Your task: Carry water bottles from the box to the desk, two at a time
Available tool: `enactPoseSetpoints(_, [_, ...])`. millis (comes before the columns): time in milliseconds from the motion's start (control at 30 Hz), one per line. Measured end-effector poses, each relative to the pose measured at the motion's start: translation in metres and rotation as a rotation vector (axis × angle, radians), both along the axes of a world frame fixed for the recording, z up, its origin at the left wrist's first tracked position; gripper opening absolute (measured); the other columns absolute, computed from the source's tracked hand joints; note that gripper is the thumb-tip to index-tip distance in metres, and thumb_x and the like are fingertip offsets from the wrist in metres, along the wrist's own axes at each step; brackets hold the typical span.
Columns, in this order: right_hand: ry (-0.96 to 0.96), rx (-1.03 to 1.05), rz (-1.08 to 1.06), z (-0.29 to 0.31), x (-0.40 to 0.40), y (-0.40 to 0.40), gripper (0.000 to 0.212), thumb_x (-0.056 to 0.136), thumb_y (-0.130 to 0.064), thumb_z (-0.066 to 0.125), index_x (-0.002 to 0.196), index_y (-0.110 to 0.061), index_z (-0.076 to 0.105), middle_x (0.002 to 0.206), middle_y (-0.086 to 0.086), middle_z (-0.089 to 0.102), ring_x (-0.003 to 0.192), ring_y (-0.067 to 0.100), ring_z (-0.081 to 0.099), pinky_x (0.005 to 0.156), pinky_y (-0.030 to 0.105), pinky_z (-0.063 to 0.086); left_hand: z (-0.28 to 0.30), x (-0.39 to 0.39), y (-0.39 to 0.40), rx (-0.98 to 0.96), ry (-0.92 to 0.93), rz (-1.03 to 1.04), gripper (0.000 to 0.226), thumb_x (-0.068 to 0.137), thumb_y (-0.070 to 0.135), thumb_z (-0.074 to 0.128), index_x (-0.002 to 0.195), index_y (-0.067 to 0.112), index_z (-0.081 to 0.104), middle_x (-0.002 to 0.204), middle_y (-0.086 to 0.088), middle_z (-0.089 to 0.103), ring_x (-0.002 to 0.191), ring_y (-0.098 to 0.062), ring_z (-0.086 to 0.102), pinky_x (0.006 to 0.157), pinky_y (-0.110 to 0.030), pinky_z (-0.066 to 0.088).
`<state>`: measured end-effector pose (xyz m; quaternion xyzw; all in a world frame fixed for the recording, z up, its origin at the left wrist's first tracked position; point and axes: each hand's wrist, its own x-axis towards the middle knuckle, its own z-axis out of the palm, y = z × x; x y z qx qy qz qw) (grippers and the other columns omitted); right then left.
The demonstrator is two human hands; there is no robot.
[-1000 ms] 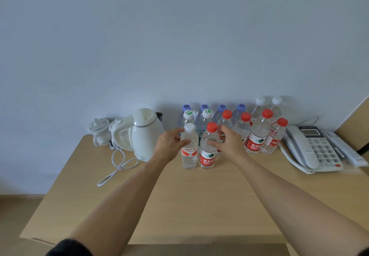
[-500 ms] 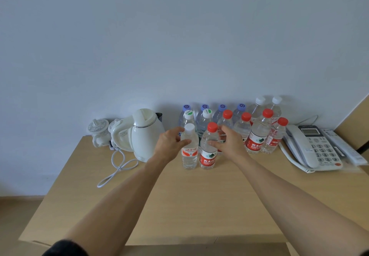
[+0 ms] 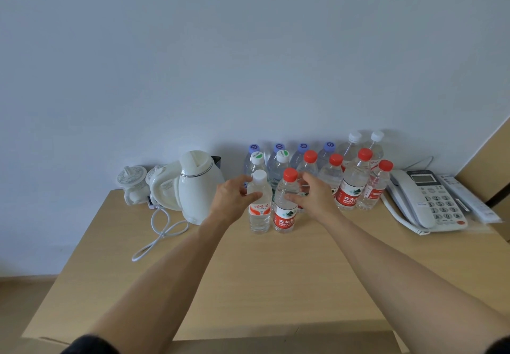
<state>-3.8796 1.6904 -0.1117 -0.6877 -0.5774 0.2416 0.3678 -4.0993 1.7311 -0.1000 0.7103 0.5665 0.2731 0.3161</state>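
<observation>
Two water bottles stand upright side by side on the wooden desk (image 3: 276, 276), in front of the others. My left hand (image 3: 230, 201) holds the white-capped bottle (image 3: 260, 213) from the left, thumb across its shoulder and fingers behind its neck. My right hand (image 3: 313, 197) holds the red-capped bottle (image 3: 284, 213) from the right, thumb on its front and fingers curled loosely behind it. Behind them, several more bottles (image 3: 352, 188) with red, white and purple caps stand in rows against the wall. No box is in view.
A white electric kettle (image 3: 197, 188) with its loose cord (image 3: 161, 232) stands left of the bottles, and a small white ceramic pot (image 3: 132, 185) sits behind it. A white desk phone (image 3: 430, 201) lies at the right. The desk's front edge is near me.
Both hands stay at the two front bottles, which have not moved on the desk. My right fingers have spread slightly.
</observation>
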Motion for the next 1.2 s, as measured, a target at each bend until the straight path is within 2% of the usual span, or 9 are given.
enactPoseSetpoints(300, [-0.011,-0.015,-0.016,0.002,-0.002,-0.002,0.049,0.077,-0.026,0.086,0.119,-0.015,0.062,0.106,-0.002,0.064,0.100,0.020,0.062,0.086,0.032,0.049,0.005,-0.003,-0.005,-0.019,0.014,-0.018,0.049,0.085,0.034,0.079,0.131,0.025,0.065,0.102,-0.004,0.073,0.096,-0.017,0.068,0.088,-0.033,0.054])
enactPoseSetpoints(433, [-0.041,-0.031,-0.019,0.005,-0.003,-0.001,0.047,0.078,-0.026,0.085,0.117,-0.014,0.061,0.109,0.005,0.067,0.101,0.023,0.063,0.087,0.036,0.050,0.011,-0.006,-0.005,-0.015,0.036,-0.025,0.051,0.084,0.024,0.078,0.132,0.022,0.064,0.105,-0.005,0.073,0.098,-0.018,0.068,0.094,-0.035,0.054])
enactPoseSetpoints(533, [-0.073,-0.055,-0.013,0.009,-0.004,-0.003,0.045,0.079,-0.026,0.084,0.116,-0.015,0.061,0.109,0.008,0.067,0.102,0.024,0.062,0.089,0.040,0.052,0.018,-0.011,-0.005,0.037,0.079,-0.002,0.041,0.087,0.013,0.068,0.128,0.016,0.066,0.099,-0.003,0.073,0.097,-0.019,0.067,0.091,-0.029,0.052])
enactPoseSetpoints(600, [-0.102,-0.062,-0.005,0.013,-0.003,-0.003,0.041,0.081,-0.021,0.081,0.116,-0.015,0.060,0.107,0.009,0.066,0.102,0.025,0.062,0.087,0.038,0.051,0.028,-0.014,-0.002,0.086,0.096,0.040,0.034,0.088,0.011,0.063,0.122,0.013,0.068,0.098,-0.003,0.072,0.097,-0.022,0.066,0.085,-0.027,0.050])
enactPoseSetpoints(667, [-0.109,-0.056,-0.003,0.020,-0.001,-0.004,0.039,0.083,-0.013,0.073,0.120,-0.016,0.061,0.105,0.009,0.066,0.103,0.025,0.063,0.087,0.036,0.050,0.042,-0.015,0.005,0.163,0.134,0.097,0.030,0.089,0.013,0.060,0.118,0.014,0.069,0.099,-0.001,0.070,0.097,-0.022,0.065,0.084,-0.033,0.052])
enactPoseSetpoints(767, [-0.072,-0.037,-0.024,0.036,0.002,-0.005,0.045,0.085,-0.011,0.067,0.128,-0.019,0.060,0.118,0.005,0.066,0.111,0.020,0.062,0.096,0.034,0.049,0.069,-0.013,0.019,0.278,0.208,0.137,0.031,0.092,0.023,0.060,0.121,0.019,0.068,0.108,0.002,0.071,0.105,-0.022,0.063,0.085,-0.036,0.051])
enactPoseSetpoints(900, [-0.116,0.066,-0.115,0.056,0.009,-0.007,0.033,0.091,-0.019,0.064,0.124,-0.018,0.063,0.115,0.003,0.067,0.108,0.017,0.063,0.088,0.028,0.045,0.097,0.006,0.037,0.401,0.336,0.040,0.037,0.097,0.036,0.058,0.130,0.020,0.064,0.123,-0.004,0.067,0.118,-0.026,0.057,0.093,-0.040,0.048])
enactPoseSetpoints(1067, [-0.214,0.090,-0.251,0.084,0.030,-0.021,0.038,0.095,-0.027,0.061,0.131,-0.015,0.059,0.123,0.007,0.065,0.111,0.024,0.062,0.090,0.035,0.049,0.119,0.059,0.043,0.498,0.414,-0.135,0.040,0.099,0.038,0.055,0.134,0.018,0.061,0.126,-0.007,0.064,0.122,-0.028,0.053,0.099,-0.040,0.041])
enactPoseSetpoints(1200, [-0.280,0.053,-0.372,0.097,0.054,-0.050,0.036,0.095,-0.031,0.059,0.129,-0.017,0.059,0.121,0.008,0.064,0.110,0.027,0.060,0.090,0.036,0.049,0.123,0.113,0.031,0.531,0.415,-0.268,0.042,0.099,0.038,0.054,0.136,0.019,0.060,0.125,-0.007,0.065,0.121,-0.028,0.053,0.100,-0.041,0.042])
